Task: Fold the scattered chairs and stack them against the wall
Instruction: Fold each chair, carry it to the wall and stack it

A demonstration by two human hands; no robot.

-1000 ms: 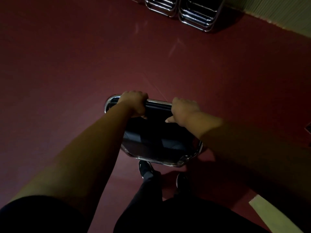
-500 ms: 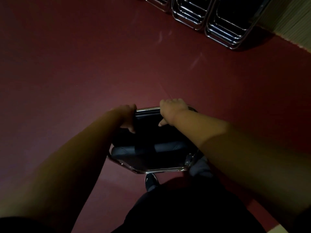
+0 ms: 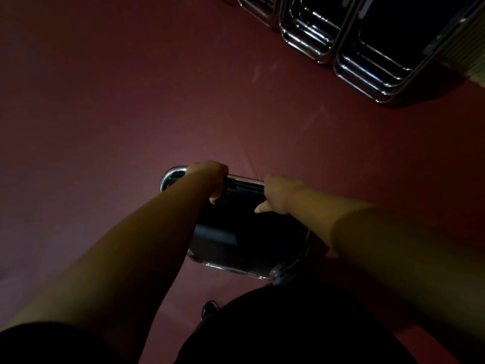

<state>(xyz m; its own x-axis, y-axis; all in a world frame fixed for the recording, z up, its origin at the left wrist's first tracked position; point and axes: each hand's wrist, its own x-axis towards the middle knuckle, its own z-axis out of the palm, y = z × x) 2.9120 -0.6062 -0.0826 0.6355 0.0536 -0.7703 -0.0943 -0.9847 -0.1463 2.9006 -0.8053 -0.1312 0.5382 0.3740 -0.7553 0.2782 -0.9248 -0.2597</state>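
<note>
Item: folded chair [image 3: 236,232], black seat, chrome frame, held upright at centre, just in front of the person's legs. Left hand [image 3: 210,177]: fingers are curled over the top bar, grasping it; the frame's rounded left corner, hidden half a second ago, is now exposed beside it. Right hand [image 3: 280,193]: clasped round the same bar, thumb laid on the backrest. Stacked chairs [image 3: 367,48]: three leaning stacks at far right against the wall [image 3: 469,48], now shown larger and lower in view than before. Floor [image 3: 131,101]: dark red. One shoe [image 3: 208,310] is seen near centre.
</note>
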